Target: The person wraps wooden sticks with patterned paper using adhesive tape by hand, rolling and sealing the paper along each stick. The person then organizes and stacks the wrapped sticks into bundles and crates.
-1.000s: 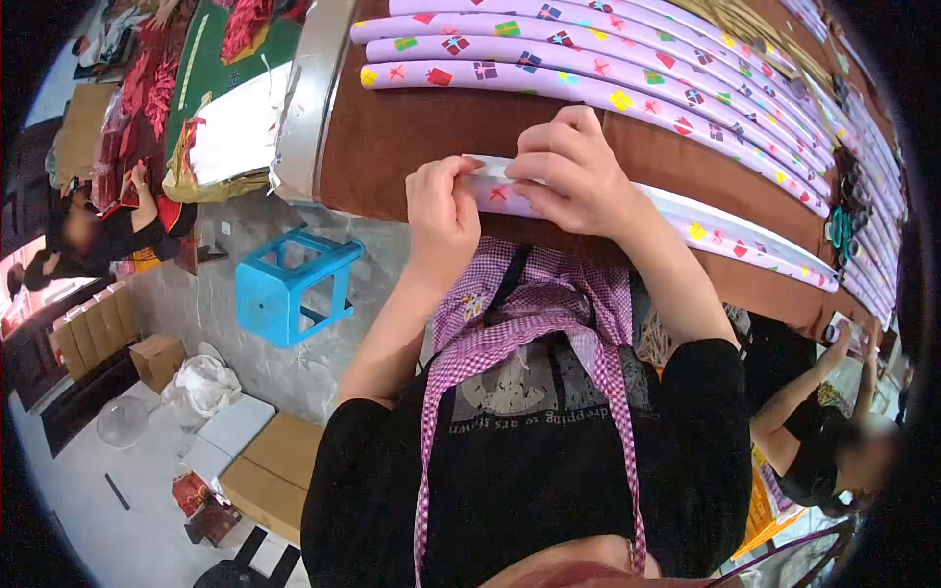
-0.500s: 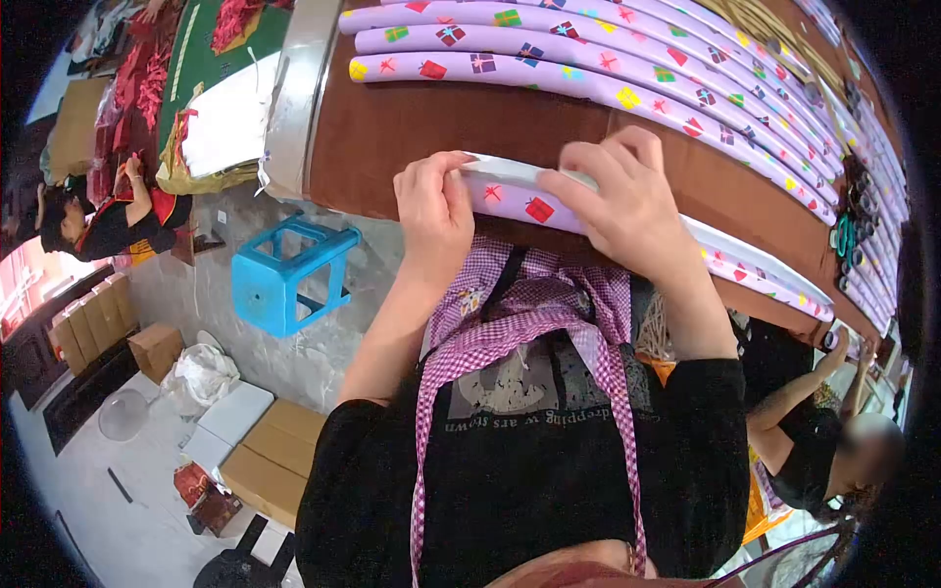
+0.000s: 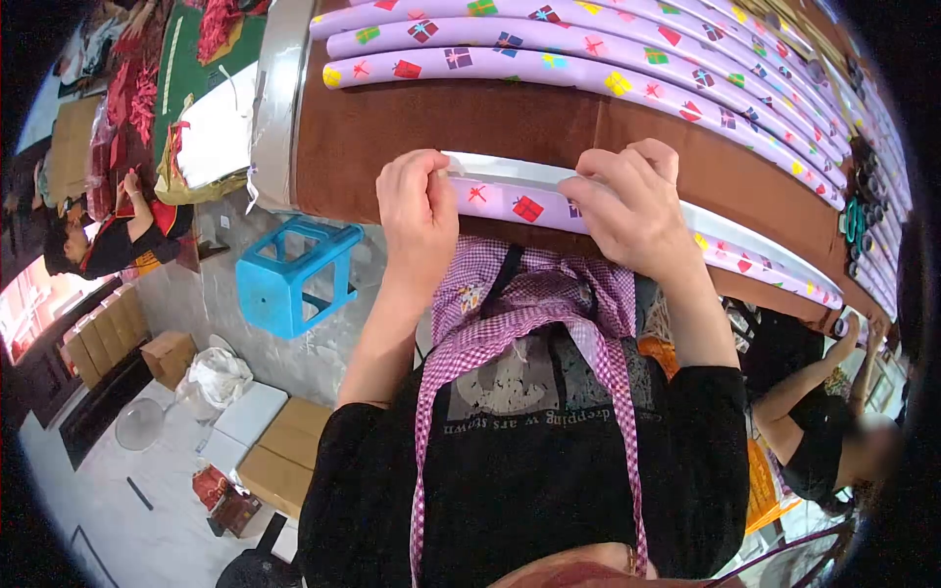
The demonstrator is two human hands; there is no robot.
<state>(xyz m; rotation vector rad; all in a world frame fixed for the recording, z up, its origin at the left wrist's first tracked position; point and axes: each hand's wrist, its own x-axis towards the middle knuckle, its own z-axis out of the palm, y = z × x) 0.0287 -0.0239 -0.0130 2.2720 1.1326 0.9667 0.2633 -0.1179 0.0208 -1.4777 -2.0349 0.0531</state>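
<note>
A long strip of lilac gift-printed paper (image 3: 527, 203), with a white folded edge, lies along the near edge of the brown table (image 3: 392, 122). My left hand (image 3: 419, 211) pinches its left end between thumb and fingers. Farther right, my right hand (image 3: 632, 211) has thumb and index finger closed on the white edge, its other fingers curled. The paper continues past my right hand to the right end of the table. Beyond it lie several rolled lilac tubes (image 3: 470, 64), side by side.
A blue stool (image 3: 284, 279) stands on the floor at left. Teal scissors (image 3: 851, 223) and dark rolls lie at the table's right end. One co-worker (image 3: 814, 441) is at right, another (image 3: 123, 230) at far left. Cartons (image 3: 284, 456) sit lower left.
My right hand has slid right along the paper's white edge, and its fingers have closed on it again. My left hand still pinches the left end, slightly farther left in view.
</note>
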